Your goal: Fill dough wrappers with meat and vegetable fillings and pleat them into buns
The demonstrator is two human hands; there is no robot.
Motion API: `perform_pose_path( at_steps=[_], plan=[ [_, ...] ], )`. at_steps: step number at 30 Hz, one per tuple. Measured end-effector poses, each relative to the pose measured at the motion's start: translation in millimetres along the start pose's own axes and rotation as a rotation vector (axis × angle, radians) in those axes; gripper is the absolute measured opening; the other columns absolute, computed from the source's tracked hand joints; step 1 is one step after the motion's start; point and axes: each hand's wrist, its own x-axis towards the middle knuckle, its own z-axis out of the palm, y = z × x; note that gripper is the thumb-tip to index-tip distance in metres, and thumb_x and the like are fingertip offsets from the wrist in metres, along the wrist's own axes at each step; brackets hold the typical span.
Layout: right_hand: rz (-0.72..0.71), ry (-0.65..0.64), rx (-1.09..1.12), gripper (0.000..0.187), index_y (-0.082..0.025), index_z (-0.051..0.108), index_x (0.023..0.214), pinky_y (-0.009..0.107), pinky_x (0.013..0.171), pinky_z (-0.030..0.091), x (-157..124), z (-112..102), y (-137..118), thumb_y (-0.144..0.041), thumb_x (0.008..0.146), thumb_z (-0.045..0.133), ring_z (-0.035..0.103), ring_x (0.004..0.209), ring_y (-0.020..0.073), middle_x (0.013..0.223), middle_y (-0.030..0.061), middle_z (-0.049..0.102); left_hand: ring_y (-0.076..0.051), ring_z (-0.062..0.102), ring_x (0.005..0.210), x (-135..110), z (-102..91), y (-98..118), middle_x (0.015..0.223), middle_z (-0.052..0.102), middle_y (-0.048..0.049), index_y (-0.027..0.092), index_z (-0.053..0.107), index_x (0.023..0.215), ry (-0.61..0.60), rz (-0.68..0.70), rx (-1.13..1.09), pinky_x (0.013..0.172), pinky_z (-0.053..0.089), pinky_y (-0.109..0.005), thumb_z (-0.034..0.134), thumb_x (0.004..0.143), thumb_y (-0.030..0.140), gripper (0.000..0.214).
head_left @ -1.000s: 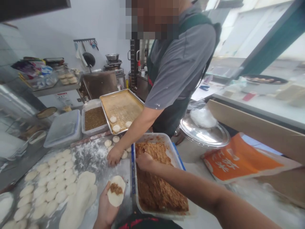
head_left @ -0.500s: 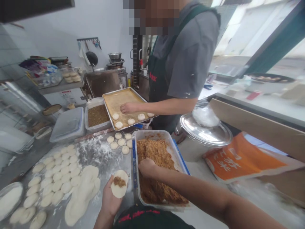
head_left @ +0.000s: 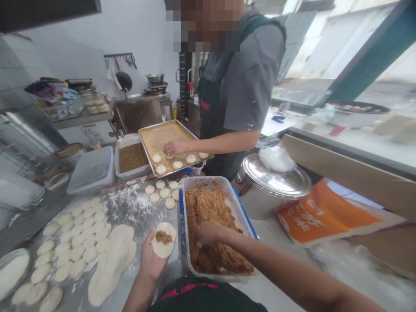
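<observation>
My left hand cups a round dough wrapper, palm up, with a small heap of brown filling on it. To the right, my right hand is low over the reddish-brown filling in a clear plastic tub. Its fingers are curled downward and partly blurred, and what they hold is hidden. Left of my left hand lies a long sheet of dough on the floured metal table. Several flat dough rounds sit in rows beyond it.
A co-worker's hand reaches over a paper-lined baking tray with several filled buns. Behind my tub are small buns and a tub of dark filling. A lidded steel pot and an orange bag stand right.
My right hand has moved right and toward me inside the filling tub. My left hand stays in place with the filled wrapper. The view has shifted slightly.
</observation>
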Motion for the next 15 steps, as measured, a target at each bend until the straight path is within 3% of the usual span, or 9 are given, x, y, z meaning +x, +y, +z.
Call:
perform_pose_path(
  at_steps=[4,8,12,15],
  plan=[
    [0.003,0.133,0.103,0.021,-0.015,0.064,0.072,0.021,0.058,0.041,-43.4,-16.9,19.1,-0.019,0.076,0.044,0.058,0.064,0.0146,0.070,0.0052,0.065,-0.023,0.061,0.081,9.7,18.3,-1.4,0.084,0.066,-0.0140,0.006,0.061,0.091,0.032,0.041,0.018,0.079,0.046,-0.039,0.044,0.080,0.025,0.028],
    [0.089,0.407,0.285,0.033,-0.016,0.060,0.078,0.020,0.056,0.038,-88.5,-32.1,12.4,-0.022,0.087,0.029,0.055,0.062,0.0125,0.070,0.0042,0.062,-0.023,0.061,0.081,18.7,47.6,-23.0,0.085,0.066,-0.0131,0.008,0.063,0.084,-0.033,0.004,0.030,0.080,0.045,-0.040,0.045,0.079,0.026,0.026],
    [0.149,0.725,0.515,0.032,-0.020,0.058,0.100,0.022,0.062,0.040,-107.9,-25.4,-13.3,-0.019,0.085,0.030,0.055,0.070,0.0141,0.077,0.0033,0.059,-0.023,0.061,0.080,12.6,85.3,-49.3,0.085,0.066,-0.0126,0.008,0.063,0.086,-0.151,-0.095,0.026,0.080,0.044,-0.038,0.044,0.080,0.028,0.028],
    [0.177,0.899,0.424,0.042,-0.024,0.049,0.117,0.025,0.070,0.041,-107.4,-9.4,-27.1,-0.011,0.081,0.032,0.053,0.080,0.0155,0.088,0.0052,0.057,-0.022,0.061,0.078,3.6,105.4,-58.8,0.082,0.066,-0.0120,0.008,0.063,0.083,-0.183,-0.145,0.011,0.079,0.044,-0.036,0.043,0.080,0.030,0.030]
  ],
)
